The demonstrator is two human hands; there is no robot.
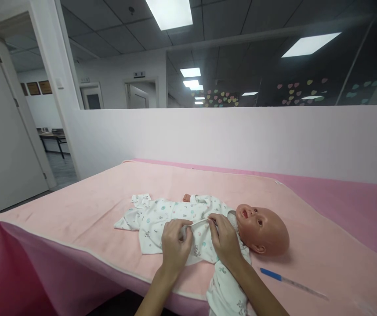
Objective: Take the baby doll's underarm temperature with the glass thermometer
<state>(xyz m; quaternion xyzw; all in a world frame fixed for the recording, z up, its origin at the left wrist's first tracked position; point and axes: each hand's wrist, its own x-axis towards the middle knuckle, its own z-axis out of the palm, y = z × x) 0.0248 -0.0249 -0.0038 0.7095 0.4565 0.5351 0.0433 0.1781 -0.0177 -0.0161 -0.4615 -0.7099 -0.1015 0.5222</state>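
Note:
A baby doll (pixel 270 232) lies on its back with its head to the right, dressed in a white printed romper (pixel 157 215). My left hand (pixel 177 243) is at the doll's middle, thumb and fingers pinched on the edge of the garment's front. Near the doll's chest, my right hand (pixel 224 239) pinches the same edge, and a narrow strip of cloth is stretched between the two hands. A loose sleeve (pixel 226 287) of the same print hangs toward the near table edge, partly behind my right forearm. One small doll hand (pixel 186 198) shows on the far side.
A peach blanket (pixel 86 210) covers the table, over a pink cloth (pixel 349 197). A slim stick with a blue end (pixel 270 274) and a clear shaft lies right of my right forearm. Behind the table stands a white wall (pixel 224 140) with windows above; a door (pixel 7 131) is at left.

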